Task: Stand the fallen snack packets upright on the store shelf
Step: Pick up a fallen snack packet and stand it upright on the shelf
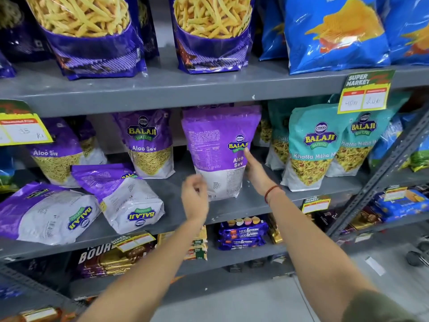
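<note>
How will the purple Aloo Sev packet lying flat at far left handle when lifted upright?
The fallen Aloo Sev packet looks full and puffy, so probably light but bulky. Its glossy film may slip in a hand. The soft pouch likely sags and could tip again unless set on its base.

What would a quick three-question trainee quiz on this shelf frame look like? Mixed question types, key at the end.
1. True or false: the purple Aloo Sev packet at the right hand stands upright, its back panel facing out.
2. How many purple packets lie fallen on the middle shelf, left of the left hand?
3. Which packets stand just right of the handled one? A) teal Khatta Mitha packets B) biscuit packs C) blue chip bags

Key: 1 true; 2 two, the near fallen packet and the tilted fallen packet; 3 A.
</note>
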### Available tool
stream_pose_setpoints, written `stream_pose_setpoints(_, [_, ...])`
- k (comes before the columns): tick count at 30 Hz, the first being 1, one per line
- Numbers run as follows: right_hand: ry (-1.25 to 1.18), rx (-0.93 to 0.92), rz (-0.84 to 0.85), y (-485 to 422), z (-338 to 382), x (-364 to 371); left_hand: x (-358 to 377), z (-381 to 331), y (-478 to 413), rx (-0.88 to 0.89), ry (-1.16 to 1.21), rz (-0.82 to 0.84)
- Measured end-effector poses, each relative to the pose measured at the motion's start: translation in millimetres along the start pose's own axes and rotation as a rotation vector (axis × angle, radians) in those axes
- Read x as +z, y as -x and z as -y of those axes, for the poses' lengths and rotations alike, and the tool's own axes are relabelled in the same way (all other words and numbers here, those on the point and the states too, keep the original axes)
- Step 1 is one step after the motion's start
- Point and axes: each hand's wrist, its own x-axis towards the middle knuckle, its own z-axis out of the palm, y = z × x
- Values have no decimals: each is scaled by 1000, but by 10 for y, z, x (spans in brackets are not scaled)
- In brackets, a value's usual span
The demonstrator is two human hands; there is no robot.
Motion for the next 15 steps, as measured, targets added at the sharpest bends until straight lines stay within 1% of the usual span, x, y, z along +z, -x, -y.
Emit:
stream_pose_setpoints(2, [-36,-16,-20,98,11,103,151,155,231,-39,-99,150])
stream_pose_setpoints(3, [-58,-43,-62,130,-12,133,207,183,301,-45,-137,203])
stream_pose_setpoints(5, [-78,-105,-202,269,-76,185,304,239,358,-52,-159,299])
stream_pose_setpoints(7, [-25,-184,-348,408,-199,247,365,294,278,-83,-126,356])
stream_pose_setpoints(9, [-4,-257,-418,523,-341,305,389,324,114,-100,-62,358])
stream_pose_setpoints(11, [-25,-311,-393,641,-383,362,400,417,-70,-75,-9,381])
stream_pose_setpoints(12, [-34,-320,-369,647,-409,363,390,453,-158,-66,-19,409])
stream_pose_setpoints(15, [-56,-296,-354,569,-462,275,229,453,-404,-85,-103,617])
